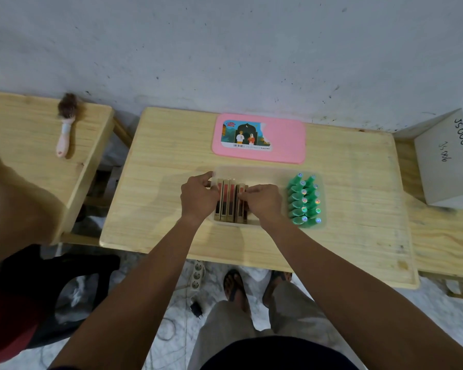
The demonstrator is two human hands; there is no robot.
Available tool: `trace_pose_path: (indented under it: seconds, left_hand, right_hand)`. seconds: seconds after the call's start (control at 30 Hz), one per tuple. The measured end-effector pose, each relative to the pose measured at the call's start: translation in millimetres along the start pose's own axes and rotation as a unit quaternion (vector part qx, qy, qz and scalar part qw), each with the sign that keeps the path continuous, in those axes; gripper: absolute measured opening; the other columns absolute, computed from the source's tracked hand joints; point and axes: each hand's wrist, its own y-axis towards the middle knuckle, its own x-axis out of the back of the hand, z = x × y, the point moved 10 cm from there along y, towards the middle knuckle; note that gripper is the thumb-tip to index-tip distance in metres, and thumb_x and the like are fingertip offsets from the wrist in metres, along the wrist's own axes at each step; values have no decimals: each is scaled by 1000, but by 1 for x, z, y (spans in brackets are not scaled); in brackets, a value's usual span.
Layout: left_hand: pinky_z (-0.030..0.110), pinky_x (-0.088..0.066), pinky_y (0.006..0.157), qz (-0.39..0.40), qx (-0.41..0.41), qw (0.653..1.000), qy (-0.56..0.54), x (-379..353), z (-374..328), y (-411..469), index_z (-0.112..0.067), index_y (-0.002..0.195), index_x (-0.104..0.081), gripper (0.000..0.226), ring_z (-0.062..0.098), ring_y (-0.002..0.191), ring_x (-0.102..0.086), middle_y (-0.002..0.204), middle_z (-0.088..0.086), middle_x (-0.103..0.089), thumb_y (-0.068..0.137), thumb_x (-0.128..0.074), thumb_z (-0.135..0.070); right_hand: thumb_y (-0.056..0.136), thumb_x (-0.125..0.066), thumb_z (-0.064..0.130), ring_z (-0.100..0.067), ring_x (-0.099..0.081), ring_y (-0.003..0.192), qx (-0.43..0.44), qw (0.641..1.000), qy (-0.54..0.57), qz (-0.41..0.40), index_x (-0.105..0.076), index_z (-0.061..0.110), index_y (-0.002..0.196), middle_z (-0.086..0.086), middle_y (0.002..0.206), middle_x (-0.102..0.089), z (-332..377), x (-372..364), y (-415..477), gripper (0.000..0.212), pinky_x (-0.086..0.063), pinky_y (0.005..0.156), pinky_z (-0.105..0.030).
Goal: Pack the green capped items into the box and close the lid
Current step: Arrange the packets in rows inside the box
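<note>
A clear plastic box [267, 174] sits in the middle of the wooden table. Several green capped items [304, 200] lie in two rows in its right part. Several gold and red slim boxes [230, 200] stand side by side in its left part. My left hand [198, 198] grips the left end of that row at the box's left wall. My right hand [262, 202] presses on the right end of the row, fingers curled over the slim boxes. The pink lid [284, 145] with a picture label lies flat behind the box.
A grey carton [449, 161] marked JS006 stands at the right. A brush [66, 121] lies on a second wooden table [24, 145] to the left. Another person's arm [8, 198] shows at the left edge. A power strip [197, 276] and my feet are on the floor below.
</note>
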Motion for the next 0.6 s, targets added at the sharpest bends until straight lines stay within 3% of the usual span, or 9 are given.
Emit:
trace_pose_path:
  seconds: [0.27, 0.37, 0.43, 0.6]
  left_hand:
    - [27, -51, 74, 4, -10, 1000, 11, -1, 1, 2, -22, 126, -66, 38, 19, 65, -61, 108, 7, -74, 89, -61, -16]
    - [26, -50, 73, 2, -7, 1000, 8, -1, 3, 2, -21, 127, -66, 39, 16, 61, -61, 109, 6, -74, 89, -61, -15]
    - [24, -47, 72, 2, -5, 1000, 5, -2, 4, 3, -21, 126, -66, 38, 14, 59, -59, 108, 6, -74, 89, -61, -15]
    - [29, -52, 80, 12, 2, 1000, 8, -4, 8, 7, -26, 123, -69, 37, 21, 80, -68, 107, 4, -74, 87, -61, -21]
  right_hand:
    - [73, -79, 30, -20, -69, 85, 87, 991, -102, -2, -77, 22, 87, 0, 85, -76, 15, -2, -7, 17, -54, 82, -32]
    - [72, -77, 40, -22, -69, 84, 80, 989, -125, -4, -68, 24, 89, -3, 84, -74, 10, 4, -6, 25, -54, 82, -35]
    - [75, -71, 42, -26, -71, 83, 61, 986, -148, 37, -62, 27, 80, -3, 83, -74, 6, -4, -6, 19, -56, 84, -38]
    - [81, -64, 40, -27, -71, 84, 60, 983, -159, 71, -67, 22, 81, -5, 84, -74, 8, -9, -6, 19, -56, 87, -40]
